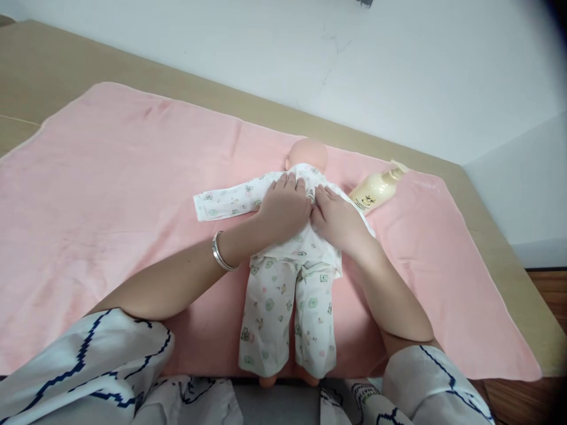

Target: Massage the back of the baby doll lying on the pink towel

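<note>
A baby doll (306, 154) in a white printed shirt and trousers (283, 313) lies on its back on a pink towel (110, 195), head toward the wall. My left hand (286, 206) rests on the doll's chest, fingers curled onto the shirt near the collar. My right hand (336, 215) lies beside it on the chest, fingers bent and pressed into the shirt fabric at the middle. The two hands touch each other. One shirt sleeve (225, 203) stretches out flat to the left. A silver bracelet (220, 252) circles my left wrist.
A cream pump bottle (376, 189) lies on its side on the towel just right of the doll's shoulder. The towel covers a tan table (500, 230) that stands against a white wall. The doll's feet reach the table's near edge.
</note>
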Available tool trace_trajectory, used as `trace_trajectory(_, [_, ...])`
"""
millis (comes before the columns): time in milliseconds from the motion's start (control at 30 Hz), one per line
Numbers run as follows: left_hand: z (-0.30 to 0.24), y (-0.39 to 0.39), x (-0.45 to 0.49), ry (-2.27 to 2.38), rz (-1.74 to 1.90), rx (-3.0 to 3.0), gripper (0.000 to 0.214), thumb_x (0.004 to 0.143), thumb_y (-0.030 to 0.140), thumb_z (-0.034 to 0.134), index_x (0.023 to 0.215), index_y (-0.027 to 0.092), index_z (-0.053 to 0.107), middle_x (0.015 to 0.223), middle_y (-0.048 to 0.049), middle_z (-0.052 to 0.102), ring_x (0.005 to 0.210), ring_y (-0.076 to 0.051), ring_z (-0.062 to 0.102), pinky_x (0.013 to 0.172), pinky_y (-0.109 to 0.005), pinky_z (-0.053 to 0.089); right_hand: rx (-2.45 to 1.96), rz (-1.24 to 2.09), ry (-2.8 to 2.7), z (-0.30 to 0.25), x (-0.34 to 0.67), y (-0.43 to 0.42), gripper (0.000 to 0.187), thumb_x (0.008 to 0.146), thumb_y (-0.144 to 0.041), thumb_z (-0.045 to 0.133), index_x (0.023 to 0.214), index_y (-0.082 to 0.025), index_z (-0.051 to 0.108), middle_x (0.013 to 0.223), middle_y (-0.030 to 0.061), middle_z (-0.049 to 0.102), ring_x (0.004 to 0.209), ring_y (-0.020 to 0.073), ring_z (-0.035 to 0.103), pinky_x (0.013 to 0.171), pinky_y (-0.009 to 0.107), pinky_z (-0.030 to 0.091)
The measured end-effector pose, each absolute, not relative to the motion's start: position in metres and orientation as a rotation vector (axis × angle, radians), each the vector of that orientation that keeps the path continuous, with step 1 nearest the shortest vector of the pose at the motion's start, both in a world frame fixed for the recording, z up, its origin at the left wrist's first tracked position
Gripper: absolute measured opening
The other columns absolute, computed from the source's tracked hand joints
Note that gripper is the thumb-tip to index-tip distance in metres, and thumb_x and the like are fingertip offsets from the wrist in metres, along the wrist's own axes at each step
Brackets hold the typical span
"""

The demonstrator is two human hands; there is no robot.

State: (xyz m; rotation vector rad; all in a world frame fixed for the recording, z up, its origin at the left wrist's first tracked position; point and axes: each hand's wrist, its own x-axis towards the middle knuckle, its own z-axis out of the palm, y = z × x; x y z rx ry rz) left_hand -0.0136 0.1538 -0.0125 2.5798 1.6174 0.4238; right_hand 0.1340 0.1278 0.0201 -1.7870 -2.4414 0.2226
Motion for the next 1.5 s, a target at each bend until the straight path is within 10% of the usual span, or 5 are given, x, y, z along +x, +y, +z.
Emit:
trace_trajectory(167, [-0.024,0.169,-0.018,1.596,0.523,2.495,0.061,0.102,0.028,0.039,0.155,-0.003,0.036,0.162,-0.0283,0.037,0.154,-0.042,0.032,0.124,-0.062,0.027,-1.721,0.286,-2.498,0.038,0.139,0.121,0.034,0.101,-0.029,0.032,0.109,-0.02,0.064,0.111,0.0124,0.074,0.11,0.0313,0.068,0.091,0.045,0.053])
trace_trajectory(400, [-0.033,0.169,-0.014,1.617,0.638,2.419,0.06,0.102,0.033,0.04,0.154,0.002,0.039,0.162,-0.0252,0.039,0.154,-0.039,0.032,0.127,-0.059,0.022,-1.712,0.141,-2.358,-0.008,0.148,0.162,0.058,0.104,-0.033,0.028,0.154,-0.006,0.04,0.164,0.0181,0.04,0.155,0.0331,0.034,0.127,0.055,0.027])
trace_trajectory(933, [-0.014,0.141,-0.011,1.698,0.543,2.564,0.051,0.104,0.027,0.035,0.145,0.005,0.054,0.146,-0.025,0.058,0.139,-0.037,0.053,0.114,-0.052,0.044,-1.577,0.149,-2.359,-0.007,0.155,0.165,0.053,0.102,-0.036,0.037,0.144,-0.009,0.054,0.156,0.0184,0.052,0.149,0.0314,0.045,0.124,0.049,0.036])
trace_trajectory(1233, [-0.021,0.172,-0.026,1.556,0.599,2.573,0.044,0.101,0.024,0.035,0.129,0.008,0.065,0.137,-0.0218,0.063,0.133,-0.037,0.054,0.115,-0.058,0.041,-1.863,-0.089,-2.292,0.01,0.114,0.118,0.037,0.104,-0.03,0.032,0.107,-0.017,0.066,0.108,0.015,0.076,0.103,0.0303,0.07,0.083,0.038,0.052])
trace_trajectory(1500, [-0.017,0.14,-0.006,1.717,0.54,2.494,0.051,0.102,0.025,0.038,0.146,0.002,0.052,0.151,-0.0256,0.053,0.145,-0.038,0.047,0.118,-0.051,0.04,-1.738,0.119,-2.299,-0.009,0.142,0.158,0.058,0.102,-0.031,0.031,0.151,-0.004,0.045,0.162,0.0203,0.044,0.154,0.0346,0.036,0.126,0.055,0.029])
